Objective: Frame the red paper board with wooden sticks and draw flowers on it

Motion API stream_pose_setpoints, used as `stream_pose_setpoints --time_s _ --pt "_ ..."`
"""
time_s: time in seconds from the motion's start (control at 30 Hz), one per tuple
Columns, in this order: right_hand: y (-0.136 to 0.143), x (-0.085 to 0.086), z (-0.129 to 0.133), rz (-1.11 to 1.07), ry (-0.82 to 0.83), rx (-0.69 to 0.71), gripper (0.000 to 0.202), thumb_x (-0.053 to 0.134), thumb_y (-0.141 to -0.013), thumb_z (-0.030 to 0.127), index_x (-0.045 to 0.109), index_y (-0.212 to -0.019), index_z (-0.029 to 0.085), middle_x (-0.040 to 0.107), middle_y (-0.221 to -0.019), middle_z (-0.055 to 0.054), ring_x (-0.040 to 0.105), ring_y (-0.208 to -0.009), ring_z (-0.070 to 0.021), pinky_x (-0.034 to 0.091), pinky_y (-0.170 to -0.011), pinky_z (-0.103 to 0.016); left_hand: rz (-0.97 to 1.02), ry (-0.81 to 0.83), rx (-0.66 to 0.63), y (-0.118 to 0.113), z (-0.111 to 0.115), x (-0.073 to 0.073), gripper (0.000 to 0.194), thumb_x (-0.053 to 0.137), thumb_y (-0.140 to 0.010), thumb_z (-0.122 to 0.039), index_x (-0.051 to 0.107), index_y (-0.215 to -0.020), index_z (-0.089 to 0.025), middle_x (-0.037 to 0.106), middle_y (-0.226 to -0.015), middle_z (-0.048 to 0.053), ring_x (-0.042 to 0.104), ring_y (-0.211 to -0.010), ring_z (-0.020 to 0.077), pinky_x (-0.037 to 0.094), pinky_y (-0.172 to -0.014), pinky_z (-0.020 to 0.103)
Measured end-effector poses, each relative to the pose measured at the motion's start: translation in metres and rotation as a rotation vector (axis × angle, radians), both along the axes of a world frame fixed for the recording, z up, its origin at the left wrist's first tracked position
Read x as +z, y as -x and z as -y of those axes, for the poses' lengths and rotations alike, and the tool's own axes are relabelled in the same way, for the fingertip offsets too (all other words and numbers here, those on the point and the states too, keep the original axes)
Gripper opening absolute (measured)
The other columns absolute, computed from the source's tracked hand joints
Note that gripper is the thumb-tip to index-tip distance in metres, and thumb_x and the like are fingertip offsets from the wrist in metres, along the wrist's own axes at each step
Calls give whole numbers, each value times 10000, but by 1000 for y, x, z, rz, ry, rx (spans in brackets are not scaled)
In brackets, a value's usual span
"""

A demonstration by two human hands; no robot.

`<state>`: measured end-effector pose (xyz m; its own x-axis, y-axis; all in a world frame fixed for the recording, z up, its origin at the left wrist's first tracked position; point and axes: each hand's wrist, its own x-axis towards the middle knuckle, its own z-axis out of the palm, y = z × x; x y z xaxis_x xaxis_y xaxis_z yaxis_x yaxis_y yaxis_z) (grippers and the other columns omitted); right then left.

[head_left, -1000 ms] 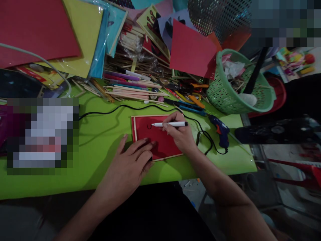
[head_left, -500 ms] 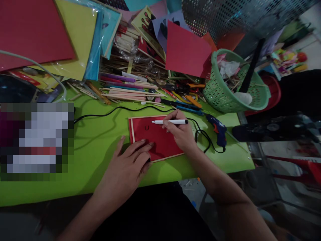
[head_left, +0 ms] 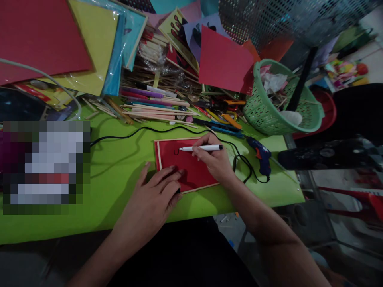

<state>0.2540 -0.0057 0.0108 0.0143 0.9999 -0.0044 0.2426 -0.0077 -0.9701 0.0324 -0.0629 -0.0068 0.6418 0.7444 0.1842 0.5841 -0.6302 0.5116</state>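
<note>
Fingers of the left hand lie spread, gripping nothing, on a red panel; those of the right hand pinch a white marker. Beneath spreads the lime-green counter, a green basket standing at its far right. The panel, edged with pale sticks, lies flat near the counter's front. Right of it rests a blue glue gun. The marker's tip meets a black curve.
</note>
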Motion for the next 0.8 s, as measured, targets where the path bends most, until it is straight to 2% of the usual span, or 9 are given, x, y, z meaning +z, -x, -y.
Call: stream_pose_setpoints --time_s 0.2,0.4,0.8 --pt "-1 0 0 35 14 10 173 707 -871 369 600 -848 234 621 -731 20 534 -653 -141 418 -611 -301 10 -11 0 1 0 0 153 492 -1061 -279 637 -1067 -233 683 -1426 41 574 -1393 271 181 -1281 655" --pt "-1 -1 1 45 -4 26 138 697 -886 323 605 -843 230 613 -738 25 527 -649 -133 414 -622 -299 1 -9 0 1 0 1 166 481 -1066 -288 638 -1060 -234 688 -1418 39 571 -1396 270 186 -1279 647" --pt "-5 -7 -3 -17 -15 -40 151 702 -876 333 588 -854 236 648 -726 36 557 -646 -126 432 -620 -281 -13 -8 -3 0 0 1 172 469 -1069 -285 635 -1068 -237 674 -1438 49 576 -1388 260 173 -1284 646"
